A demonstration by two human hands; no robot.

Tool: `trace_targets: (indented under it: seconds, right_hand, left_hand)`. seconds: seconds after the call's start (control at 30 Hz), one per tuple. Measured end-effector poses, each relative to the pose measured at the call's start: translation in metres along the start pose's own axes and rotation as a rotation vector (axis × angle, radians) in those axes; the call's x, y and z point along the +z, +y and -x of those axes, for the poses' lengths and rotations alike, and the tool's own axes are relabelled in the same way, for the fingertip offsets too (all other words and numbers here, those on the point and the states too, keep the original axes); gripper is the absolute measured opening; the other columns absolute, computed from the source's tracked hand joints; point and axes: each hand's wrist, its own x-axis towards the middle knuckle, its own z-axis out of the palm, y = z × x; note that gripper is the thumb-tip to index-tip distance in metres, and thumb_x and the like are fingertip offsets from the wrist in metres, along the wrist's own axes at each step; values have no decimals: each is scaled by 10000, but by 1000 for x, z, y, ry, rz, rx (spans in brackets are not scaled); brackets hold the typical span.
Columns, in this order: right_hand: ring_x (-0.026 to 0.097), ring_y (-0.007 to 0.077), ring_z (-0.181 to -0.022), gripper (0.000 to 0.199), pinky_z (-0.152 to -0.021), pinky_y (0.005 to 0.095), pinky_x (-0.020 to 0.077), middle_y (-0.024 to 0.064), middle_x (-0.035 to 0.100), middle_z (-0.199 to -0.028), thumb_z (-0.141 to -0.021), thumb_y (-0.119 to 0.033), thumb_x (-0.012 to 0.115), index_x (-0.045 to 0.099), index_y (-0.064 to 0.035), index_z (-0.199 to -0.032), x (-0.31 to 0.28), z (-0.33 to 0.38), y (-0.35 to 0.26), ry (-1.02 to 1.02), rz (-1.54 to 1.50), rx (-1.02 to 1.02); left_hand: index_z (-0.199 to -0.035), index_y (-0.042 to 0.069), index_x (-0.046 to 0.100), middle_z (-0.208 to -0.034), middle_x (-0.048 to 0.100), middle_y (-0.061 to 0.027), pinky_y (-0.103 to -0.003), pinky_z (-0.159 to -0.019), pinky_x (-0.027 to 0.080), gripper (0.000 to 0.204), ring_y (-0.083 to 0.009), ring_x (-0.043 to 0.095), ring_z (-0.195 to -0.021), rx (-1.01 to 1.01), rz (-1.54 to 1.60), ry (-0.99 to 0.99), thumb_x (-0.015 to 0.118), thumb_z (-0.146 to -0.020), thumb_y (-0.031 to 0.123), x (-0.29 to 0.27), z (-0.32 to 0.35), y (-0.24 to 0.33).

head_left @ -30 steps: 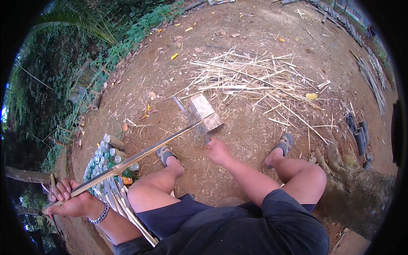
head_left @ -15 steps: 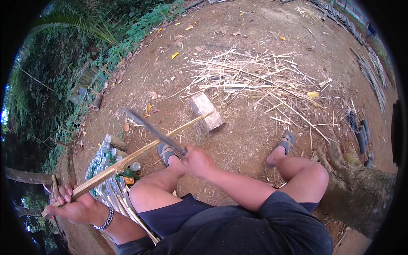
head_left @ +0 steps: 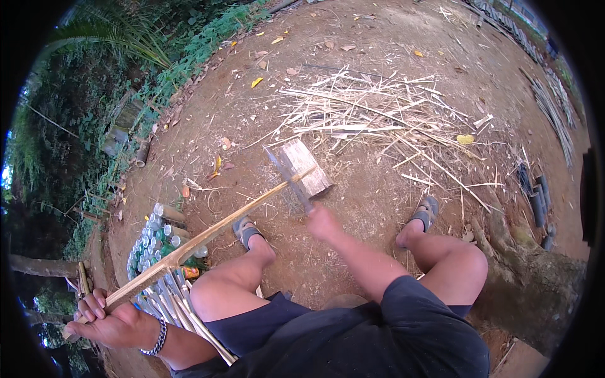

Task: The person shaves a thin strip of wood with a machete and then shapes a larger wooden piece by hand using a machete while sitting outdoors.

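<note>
My left hand (head_left: 112, 322), with a chain bracelet at the wrist, is closed around the lower end of a long pale strip of split bamboo (head_left: 222, 225). The strip slants up to the right, and its far end rests on a short squared wooden block (head_left: 300, 156) on the ground. In my right hand (head_left: 324, 224) is the handle of a machete (head_left: 277, 163). Its long blade, smeared by motion, crosses the strip near the block's left side. Whether the edge touches the strip I cannot tell.
Beyond the block lies a heap of thin shavings and strips (head_left: 372, 113). Several bottles (head_left: 154, 236) stand left of my left leg, beside a bundle of slats (head_left: 173, 302). A tree trunk (head_left: 523, 283) is at right, near dark tubes (head_left: 539, 201). Greenery (head_left: 126, 57) borders the far left.
My right hand has moved away from me and to the right, taking the machete's blade along the strip toward the block. My left hand and the strip are nearly where they were.
</note>
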Motion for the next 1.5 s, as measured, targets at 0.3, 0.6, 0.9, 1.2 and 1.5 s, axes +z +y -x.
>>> trace_targets:
  seconds: [0.3, 0.6, 0.9, 1.2, 1.5]
  right_hand:
    - [654, 365, -853, 285, -780, 484, 517, 223, 650, -941, -944, -189, 494, 550, -23, -1168, -12, -2, -24, -92, -2, 20]
    - [630, 397, -965, 317, -847, 493, 491, 251, 645, -1035, -959, -230, 474, 569, -28, -1185, 3, -55, 56, 1, -85, 132]
    - [641, 393, -955, 301, -819, 485, 508, 226, 658, -1022, -935, -210, 490, 585, -35, -1160, -6, -97, 74, 4, 102, 180]
    - [645, 391, -951, 299, -833, 456, 506, 231, 659, -1007, -869, -175, 562, 599, -11, -1116, 27, -80, 159, 50, 25, 402]
    - [530, 148, -638, 234, -555, 323, 463, 89, 599, -796, -885, -225, 667, 503, -88, -981, 55, -87, 107, 79, -1396, 501]
  left_hand:
    - [-627, 122, 372, -575, 402, 6, -243, -504, 330, 464, -90, 400, -499, 1, -71, 58, 497, -997, 371, 5, -9, -7]
    - [-630, 122, 377, -559, 382, 5, -241, -535, 365, 474, -107, 371, -501, -60, -137, 12, 406, -1031, 373, -19, -40, -10]
    - [-647, 120, 351, -576, 361, -3, -252, -549, 358, 461, -120, 338, -523, -30, -278, 121, 378, -1043, 353, -12, -45, -23]
    - [-657, 110, 388, -601, 401, -10, -240, -545, 380, 451, -119, 399, -530, -45, -229, 63, 390, -1039, 350, -45, -52, -27]
    - [-685, 111, 395, -657, 395, 0, -266, -633, 371, 486, -127, 404, -596, -281, 230, -322, 712, -776, 467, -61, -41, -16]
